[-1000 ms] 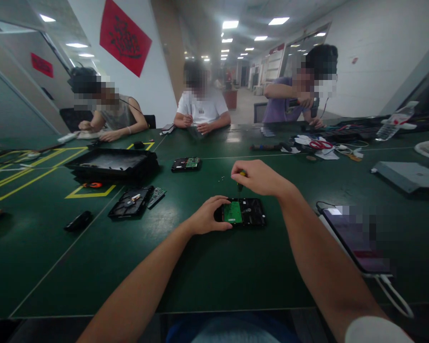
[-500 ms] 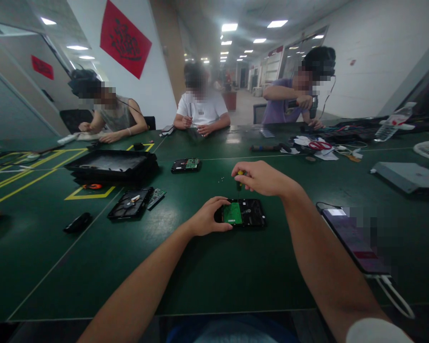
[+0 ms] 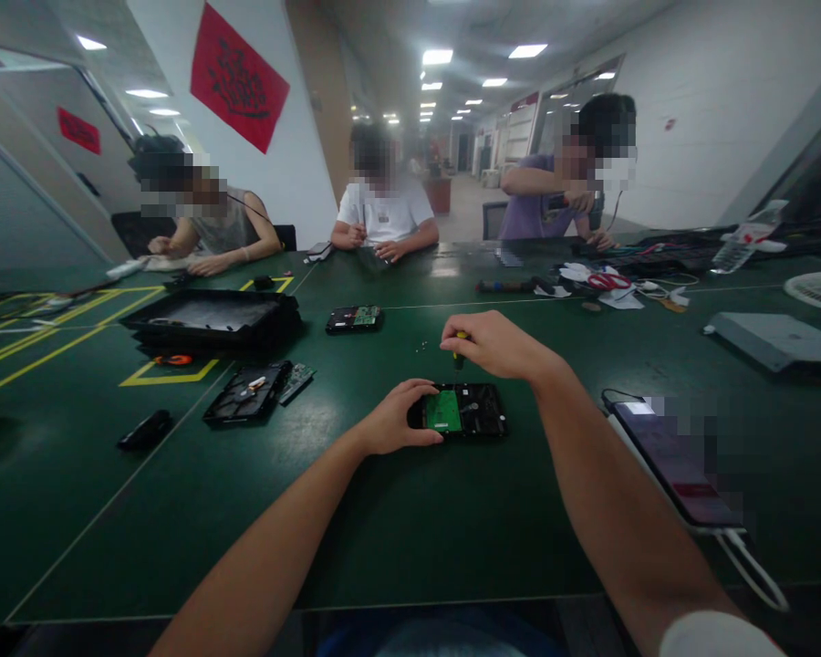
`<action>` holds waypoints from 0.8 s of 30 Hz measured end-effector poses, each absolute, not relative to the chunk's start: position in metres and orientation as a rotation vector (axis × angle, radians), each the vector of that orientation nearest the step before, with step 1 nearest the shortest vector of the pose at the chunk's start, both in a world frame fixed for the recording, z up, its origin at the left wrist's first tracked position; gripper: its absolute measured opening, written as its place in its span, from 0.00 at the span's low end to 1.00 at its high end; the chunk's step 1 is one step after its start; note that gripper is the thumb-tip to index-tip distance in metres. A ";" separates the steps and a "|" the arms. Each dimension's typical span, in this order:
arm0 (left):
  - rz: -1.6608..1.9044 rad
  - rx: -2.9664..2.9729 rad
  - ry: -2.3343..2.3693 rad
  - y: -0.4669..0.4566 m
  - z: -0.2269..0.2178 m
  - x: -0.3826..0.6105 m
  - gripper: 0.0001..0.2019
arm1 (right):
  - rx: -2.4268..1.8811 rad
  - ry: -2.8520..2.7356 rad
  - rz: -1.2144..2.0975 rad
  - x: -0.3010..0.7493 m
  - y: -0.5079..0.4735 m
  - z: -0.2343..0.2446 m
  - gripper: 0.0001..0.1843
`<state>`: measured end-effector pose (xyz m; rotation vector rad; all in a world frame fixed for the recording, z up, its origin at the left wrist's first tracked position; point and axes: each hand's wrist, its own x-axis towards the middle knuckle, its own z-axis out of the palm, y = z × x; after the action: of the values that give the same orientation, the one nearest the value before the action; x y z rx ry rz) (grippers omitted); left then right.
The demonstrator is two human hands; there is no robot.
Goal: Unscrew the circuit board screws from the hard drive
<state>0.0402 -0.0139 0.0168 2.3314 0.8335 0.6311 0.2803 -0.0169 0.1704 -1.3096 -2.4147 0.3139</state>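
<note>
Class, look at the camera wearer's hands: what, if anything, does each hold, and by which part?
The right hand grips a screwdriver by its handle; the left hand holds a black hard drive around its left end.

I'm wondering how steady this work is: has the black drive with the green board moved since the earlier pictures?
No, not visibly: the drive keeps its place relative to the black tray; the whole view shifted slightly.
</note>
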 end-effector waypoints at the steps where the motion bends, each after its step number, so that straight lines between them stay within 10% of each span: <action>1: 0.626 2.332 0.831 -0.014 0.017 0.040 0.41 | -1.313 -2.406 0.384 0.281 -0.018 0.171 0.09; 7: 0.651 2.318 0.826 -0.016 0.019 0.041 0.39 | -1.349 -2.342 0.710 0.287 -0.024 0.175 0.15; 24: 0.636 2.303 0.839 -0.019 0.022 0.041 0.39 | -1.486 -2.372 0.005 0.270 -0.010 0.160 0.10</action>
<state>0.0407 -0.0186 0.0216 2.3027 0.8391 0.6364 0.2697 -0.0097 0.1603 -1.4859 -2.3722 0.0053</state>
